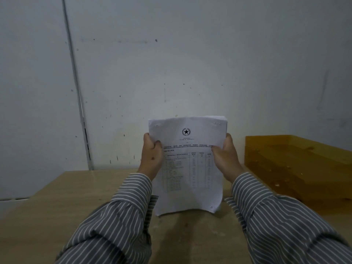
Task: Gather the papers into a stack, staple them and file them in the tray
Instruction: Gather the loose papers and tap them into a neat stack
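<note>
Papers (187, 164) stand upright in a gathered stack above the middle of the worktop (57, 212), their bottom edge resting on or just over its surface; which, I cannot tell. The person's left hand (151, 159) pinches the stack's left edge, thumb on the front sheet and fingers behind, and the right hand (225, 159) clamps the right edge the same way. Both striped sleeves (118, 221) reach in from the near edge. The amber tray (297, 168) sits at the right edge of the worktop against the wall (190, 63), well apart from the stack.

To my eye this is the squaring-up step, with stapling and filing not yet done. The stack bows a little and the lower right corner curls, so a loose grip or a hard tap could let inner sheets slide out of line or fan onto the worktop. The top back sheets already sit slightly offset at the upper right corner, and a staple driven now might miss some of them.

No stapler shows anywhere; it may lie outside the view. Small marks near the top corners of the front sheet could be staple holes or creases, too faint to settle. The print is mostly unreadable, the fingers behind the stack are hidden, and the tray's far end is cut off.
</note>
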